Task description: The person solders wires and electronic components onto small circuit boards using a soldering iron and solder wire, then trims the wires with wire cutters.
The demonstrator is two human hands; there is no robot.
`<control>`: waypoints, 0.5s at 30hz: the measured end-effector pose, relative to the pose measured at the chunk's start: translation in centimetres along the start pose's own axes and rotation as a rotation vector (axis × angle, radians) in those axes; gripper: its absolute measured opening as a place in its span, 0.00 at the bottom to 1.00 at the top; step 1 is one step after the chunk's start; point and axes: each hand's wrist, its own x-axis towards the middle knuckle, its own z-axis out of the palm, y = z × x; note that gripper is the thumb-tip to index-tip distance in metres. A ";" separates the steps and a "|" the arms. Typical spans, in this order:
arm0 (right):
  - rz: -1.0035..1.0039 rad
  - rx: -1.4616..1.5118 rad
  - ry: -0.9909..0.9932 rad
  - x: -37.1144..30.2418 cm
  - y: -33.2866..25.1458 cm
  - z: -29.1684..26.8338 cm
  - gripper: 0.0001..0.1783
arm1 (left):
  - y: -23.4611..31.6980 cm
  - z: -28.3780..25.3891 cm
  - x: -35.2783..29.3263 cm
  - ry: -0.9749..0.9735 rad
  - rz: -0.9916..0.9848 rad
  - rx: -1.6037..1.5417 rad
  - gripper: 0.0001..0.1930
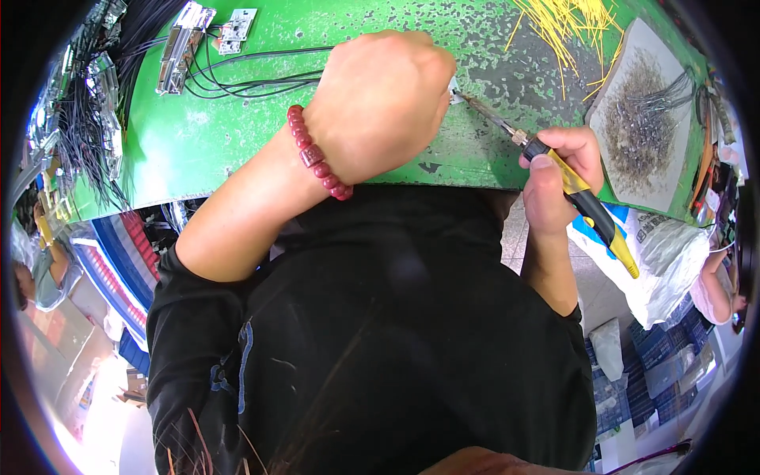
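My right hand grips a yellow-and-black soldering iron like a pen, its metal tip slanting up to the left. The tip meets or nearly meets a small white piece that peeks out beside my left hand. My left hand is closed over the green table, back upward, with a red bead bracelet at the wrist. Its fingertips are hidden, so what they hold does not show. Thin black wires run from the left and disappear under this hand.
A shiny metal-like housing and a white circuit board lie at the back left of the worn green table. Bundled black wires hang at far left. Yellow wires and a debris-covered grey board occupy the right.
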 end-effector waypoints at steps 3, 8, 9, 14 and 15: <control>0.016 -0.010 -0.006 0.0 -0.2 0.1 0.14 | 0.0 0.0 -0.1 0.016 -0.003 -0.015 0.05; 0.055 0.004 -0.017 0.0 -0.5 0.3 0.14 | 0.0 0.1 -0.2 0.034 0.004 -0.012 0.05; 0.055 0.002 -0.016 0.0 -0.6 0.3 0.14 | 0.0 0.1 -0.2 0.035 0.005 -0.014 0.05; 0.051 -0.033 -0.061 0.3 0.0 -0.1 0.14 | -0.1 0.1 -0.1 0.033 -0.003 -0.004 0.06; 0.054 -0.032 -0.063 0.3 0.1 0.0 0.14 | -0.2 0.1 -0.1 0.031 -0.007 -0.005 0.06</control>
